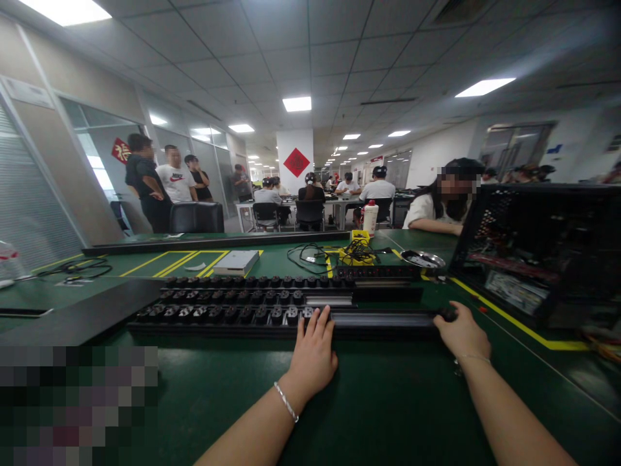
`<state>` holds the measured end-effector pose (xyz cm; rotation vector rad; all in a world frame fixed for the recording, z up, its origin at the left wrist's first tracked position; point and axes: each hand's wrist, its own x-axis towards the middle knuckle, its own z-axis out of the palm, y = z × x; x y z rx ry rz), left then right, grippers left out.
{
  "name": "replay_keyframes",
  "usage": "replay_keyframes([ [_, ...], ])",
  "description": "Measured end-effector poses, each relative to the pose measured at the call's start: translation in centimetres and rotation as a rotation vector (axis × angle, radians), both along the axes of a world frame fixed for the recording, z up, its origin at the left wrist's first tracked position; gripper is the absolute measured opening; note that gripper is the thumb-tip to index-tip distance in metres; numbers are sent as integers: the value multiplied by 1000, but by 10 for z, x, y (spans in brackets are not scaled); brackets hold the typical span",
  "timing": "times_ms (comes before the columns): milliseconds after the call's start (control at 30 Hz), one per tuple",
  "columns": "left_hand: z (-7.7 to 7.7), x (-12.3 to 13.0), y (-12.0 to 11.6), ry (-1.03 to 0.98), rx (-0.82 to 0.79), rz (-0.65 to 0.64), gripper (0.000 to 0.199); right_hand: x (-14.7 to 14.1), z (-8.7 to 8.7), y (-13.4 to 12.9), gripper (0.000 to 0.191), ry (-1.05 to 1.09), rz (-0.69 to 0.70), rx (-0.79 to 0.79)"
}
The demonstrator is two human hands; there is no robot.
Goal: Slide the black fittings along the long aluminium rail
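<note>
A long black rail (383,321) lies across the green table in front of me, with a row of round black socket modules (245,315) set along its left part. My left hand (314,356) rests on the rail with fingers stretched out, its fingertips at the last module of the row. At the rail's right end, my right hand (464,333) pinches a small round black socket module (449,314), partly hidden by the fingers. To the right of my left hand, the rail's channel shows bare metal.
Behind are more rails with modules (233,296). A grey-white box (236,263), tangled black cables (310,257), a yellow bin (359,237), a metal dish (423,259) and a bottle (370,219) stand farther back. An open computer case (538,252) is at right, near a seated person (436,207).
</note>
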<state>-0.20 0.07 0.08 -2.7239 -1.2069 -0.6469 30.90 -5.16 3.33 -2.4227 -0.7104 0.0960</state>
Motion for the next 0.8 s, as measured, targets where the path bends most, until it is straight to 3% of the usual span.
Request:
replay_keyframes([
  [367, 4, 1, -2, 26, -12, 25, 58, 11, -11, 2, 63, -36, -17, 39],
  [800, 3, 1, -2, 25, -3, 21, 56, 15, -11, -1, 57, -24, -62, 28],
])
